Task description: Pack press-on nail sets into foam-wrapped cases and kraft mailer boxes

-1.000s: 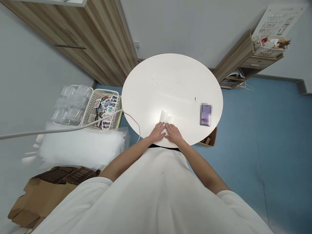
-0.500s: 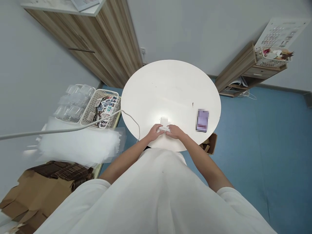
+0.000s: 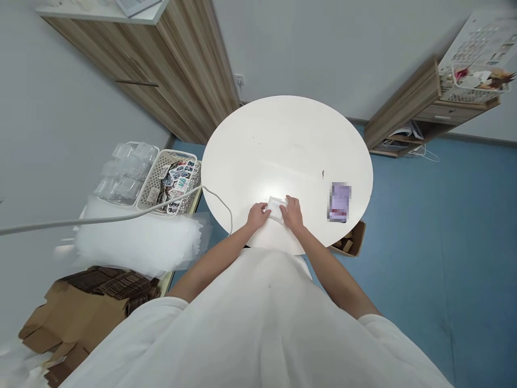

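A small white folded sheet [image 3: 276, 209], roughly square, lies near the front edge of the round white table [image 3: 283, 140]. My left hand [image 3: 257, 216] grips its left edge, thumb on top and fingers curled. On the other side, my right hand [image 3: 292, 212] has its thumb pressed on the sheet's right part, with the fingers bent along the far right edge. Whether anything is wrapped inside the sheet cannot be made out. Well to the right of my hands lies a purple pixelated rectangular object [image 3: 340, 202].
A grey cable [image 3: 173, 200] crosses from the left onto the table edge. Left of the table are a white basket of printed cards [image 3: 177, 180], clear plastic boxes [image 3: 128, 170], a stack of translucent sheets [image 3: 141, 237] and flattened cardboard [image 3: 76, 318]. A cardboard box [image 3: 356, 240] stands below right.
The white sheet, earlier a narrow strip between my fingers beside another white piece, now lies as a flatter square. My right hand has turned, its fingers pointing further up the table.
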### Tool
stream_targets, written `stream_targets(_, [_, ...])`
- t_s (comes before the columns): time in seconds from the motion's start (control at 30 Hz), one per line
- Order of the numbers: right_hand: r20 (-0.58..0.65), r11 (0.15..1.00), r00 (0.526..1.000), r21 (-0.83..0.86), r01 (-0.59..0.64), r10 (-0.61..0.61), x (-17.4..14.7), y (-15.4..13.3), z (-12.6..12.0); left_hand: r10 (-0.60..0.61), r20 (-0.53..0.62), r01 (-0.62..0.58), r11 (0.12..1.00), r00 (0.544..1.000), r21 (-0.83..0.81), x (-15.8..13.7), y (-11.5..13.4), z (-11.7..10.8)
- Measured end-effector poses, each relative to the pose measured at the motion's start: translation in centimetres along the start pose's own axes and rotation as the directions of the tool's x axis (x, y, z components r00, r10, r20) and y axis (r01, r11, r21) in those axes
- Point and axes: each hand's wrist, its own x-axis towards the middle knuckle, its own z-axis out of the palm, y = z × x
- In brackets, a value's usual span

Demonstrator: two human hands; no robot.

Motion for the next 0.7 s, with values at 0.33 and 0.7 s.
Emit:
stream_targets(0.33, [0.128, 0.908, 0.978, 0.366, -0.203, 0.167, -6.3, -0.4, 1.8, 0.013, -0.03, -0.015, 0.998, 0.999, -0.067, -0.2, -0.8, 0.5])
stream_targets(0.7, [0.161, 0.969, 0.98, 0.197, -0.146, 0.115, -1.8, -4.5, 3.5, 0.017, -0.1, -0.038, 0.977, 0.995, -0.21, 0.6, -2.4, -3.0])
